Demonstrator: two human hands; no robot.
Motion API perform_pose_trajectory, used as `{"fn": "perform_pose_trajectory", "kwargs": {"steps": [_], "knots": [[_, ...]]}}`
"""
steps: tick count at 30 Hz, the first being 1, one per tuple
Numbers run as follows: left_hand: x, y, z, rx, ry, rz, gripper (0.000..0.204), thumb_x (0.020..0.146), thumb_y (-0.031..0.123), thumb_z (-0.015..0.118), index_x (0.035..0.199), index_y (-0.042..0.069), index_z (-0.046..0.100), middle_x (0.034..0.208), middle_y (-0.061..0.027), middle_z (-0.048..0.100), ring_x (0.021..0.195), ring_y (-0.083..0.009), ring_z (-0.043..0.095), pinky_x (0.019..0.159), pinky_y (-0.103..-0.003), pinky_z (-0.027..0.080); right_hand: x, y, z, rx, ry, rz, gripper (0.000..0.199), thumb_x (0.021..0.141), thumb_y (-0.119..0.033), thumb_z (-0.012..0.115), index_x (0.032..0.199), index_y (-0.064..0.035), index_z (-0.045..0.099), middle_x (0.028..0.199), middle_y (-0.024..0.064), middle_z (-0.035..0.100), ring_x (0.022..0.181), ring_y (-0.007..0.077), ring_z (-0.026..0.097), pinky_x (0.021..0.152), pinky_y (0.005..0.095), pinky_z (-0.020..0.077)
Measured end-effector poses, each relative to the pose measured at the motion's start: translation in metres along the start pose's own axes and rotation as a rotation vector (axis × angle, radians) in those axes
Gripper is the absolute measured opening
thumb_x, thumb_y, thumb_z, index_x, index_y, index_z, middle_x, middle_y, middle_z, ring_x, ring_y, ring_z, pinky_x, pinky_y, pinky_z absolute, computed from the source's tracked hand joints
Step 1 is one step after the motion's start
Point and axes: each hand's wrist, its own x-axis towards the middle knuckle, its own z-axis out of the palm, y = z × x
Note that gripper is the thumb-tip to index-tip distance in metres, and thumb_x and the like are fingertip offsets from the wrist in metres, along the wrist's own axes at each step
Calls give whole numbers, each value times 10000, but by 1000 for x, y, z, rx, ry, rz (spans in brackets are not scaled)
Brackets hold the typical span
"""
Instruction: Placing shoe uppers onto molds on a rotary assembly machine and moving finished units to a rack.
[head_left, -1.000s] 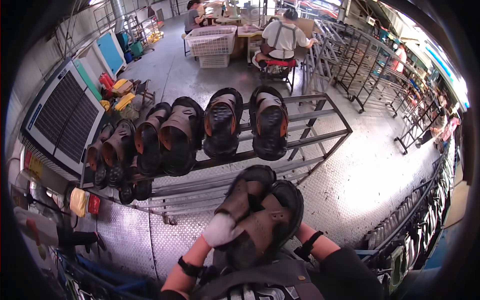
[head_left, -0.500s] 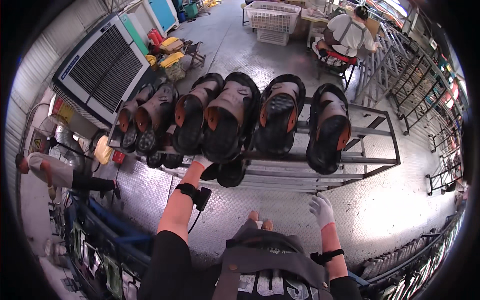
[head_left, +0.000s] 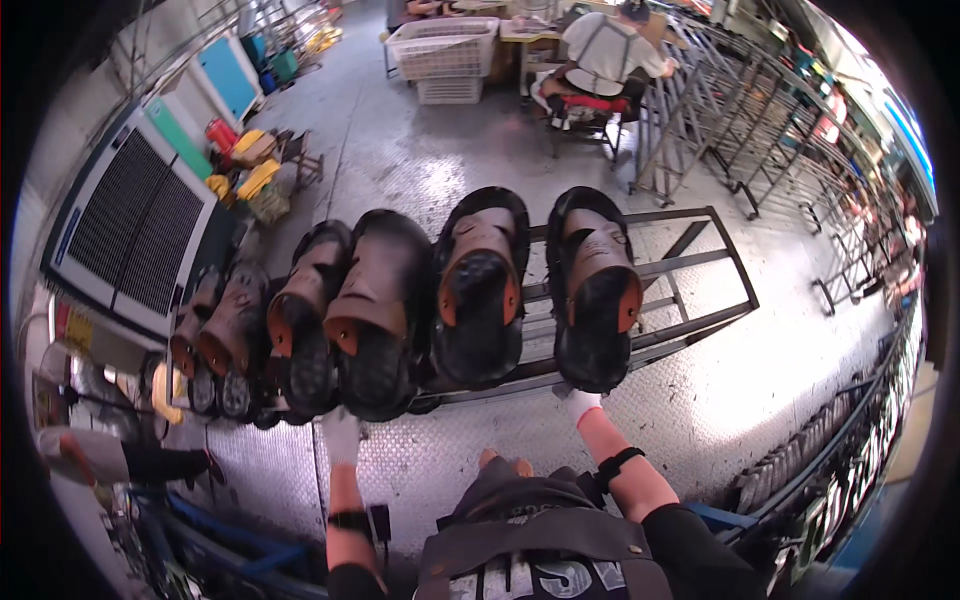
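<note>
Brown and black slip-on sandals stand in a row along the top of a metal rack (head_left: 738,265) in front of me. My right hand (head_left: 578,402), in a white glove, is at the rack's front edge, right under the rightmost sandal (head_left: 593,345). Its fingers are mostly hidden by that sandal. Beneath the large sandal (head_left: 375,370) left of the middle is my left hand (head_left: 341,436), also gloved and a little blurred. The fingertips reach up to the rack's edge, where I cannot make out what they touch. Another sandal (head_left: 478,340) stands between the two hands.
A large air cooler (head_left: 135,215) stands at the left. White plastic baskets (head_left: 443,50) and a seated person (head_left: 605,55) are at the back. Empty metal racks (head_left: 740,110) line the right. Another person (head_left: 85,458) is at the lower left.
My right hand has moved from the open floor space up to the rack's front edge. My left hand has drawn back a little from under the sandals. The view has turned right.
</note>
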Motion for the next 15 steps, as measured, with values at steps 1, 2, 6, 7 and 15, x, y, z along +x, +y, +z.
{"fn": "perform_pose_trajectory", "kwargs": {"steps": [1, 2, 6, 7, 15], "knots": [[-19, 4, -12, -487, 230, -34, 221, 873, 183, 538, 951, 2, 638, 549, -60, 547, 447, -137, 513, 444, -275, 410, 16, 8, -3, -1, -34, -70, 355, 944, -388, 470, 1252, -211, 469, 1270, 68, 497, 1123, 327, 508, 910, 599, 423], [-25, -62, -50, -498, 332, -117, 257, 875, 218, 550, 999, 22, 661, 605, -34, 538, 508, -90, 486, 493, -245, 419, 24, 24, 5, -17, -87, -115, 359, 943, -397, 475, 1255, -220, 479, 1274, 54, 514, 1100, 306, 528, 893, 602, 437], [-29, -156, -143, -580, 955, -134, 345, 905, 282, 503, 1136, 55, 622, 840, -55, 606, 689, -139, 572, 580, -285, 463, 46, 34, 2, 35, -145, -358, 325, 938, -366, 509, 1240, -247, 504, 1234, 14, 560, 1052, 269, 561, 804, 576, 492], [-29, -152, -162, -473, 1027, -174, 381, 910, 296, 498, 1189, 56, 596, 953, -76, 626, 762, -151, 596, 617, -293, 477, 48, 31, -2, 104, -181, -302, 308, 938, -366, 520, 1230, -267, 511, 1210, 3, 566, 1030, 247, 567, 777, 544, 511], [50, -200, -348, -646, 949, -31, 502, 965, 309, 433, 1381, 32, 393, 1372, -125, 443, 1269, -251, 409, 1066, -360, 306, 85, 15, 11, -234, 156, -547, 339, 947, -389, 510, 1228, -202, 529, 1167, 7, 570, 1007, 206, 560, 819, 473, 492]]}}
